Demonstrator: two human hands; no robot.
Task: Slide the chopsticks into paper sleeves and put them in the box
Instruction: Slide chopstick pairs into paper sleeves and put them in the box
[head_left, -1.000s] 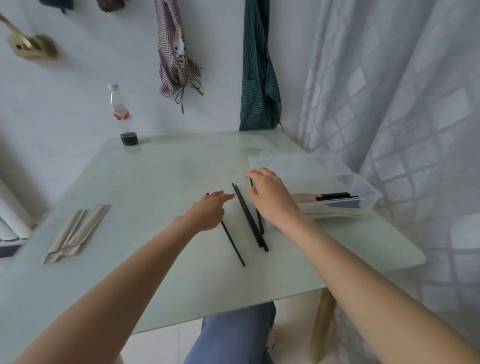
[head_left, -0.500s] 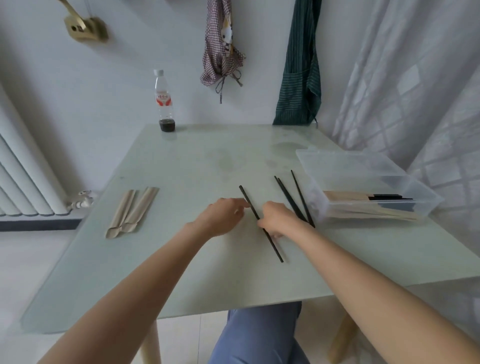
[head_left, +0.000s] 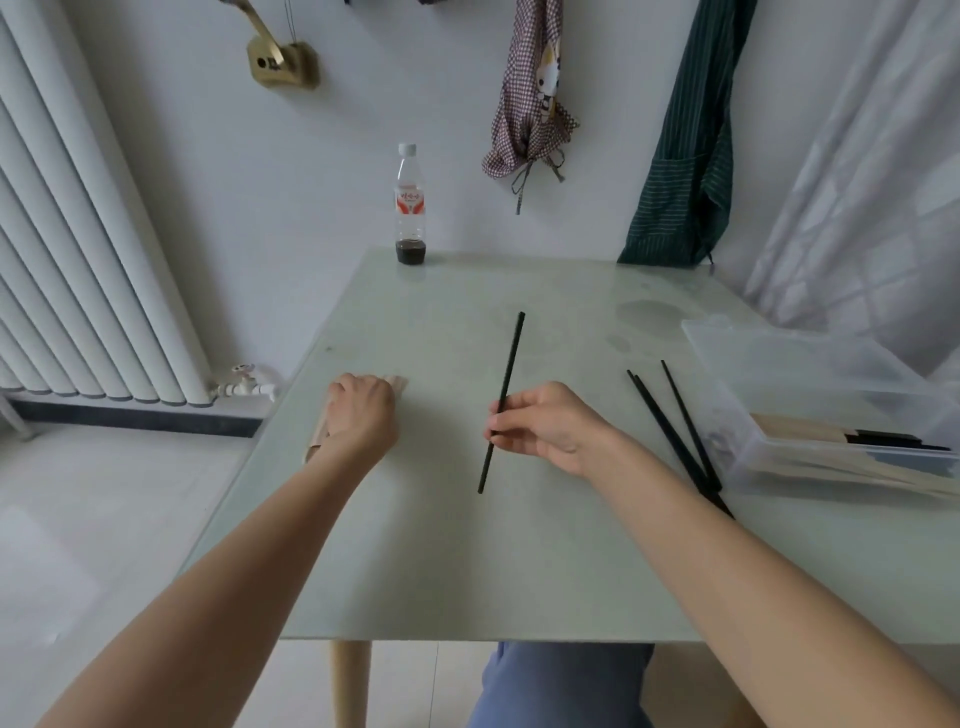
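At frame centre our right hand (head_left: 550, 428) pinches one black chopstick (head_left: 503, 400); at centre left, our left hand (head_left: 361, 415) lies on the paper sleeves (head_left: 318, 441), its grip hidden.

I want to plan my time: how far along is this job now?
Done: some sleeved chopsticks lie in the box. In hand: the right hand holds one chopstick; the left hand is on the paper sleeves. Left: three bare chopsticks.

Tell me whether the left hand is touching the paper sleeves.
Touching. The head view shows the left hand resting flat on the paper sleeves, covering most of them.
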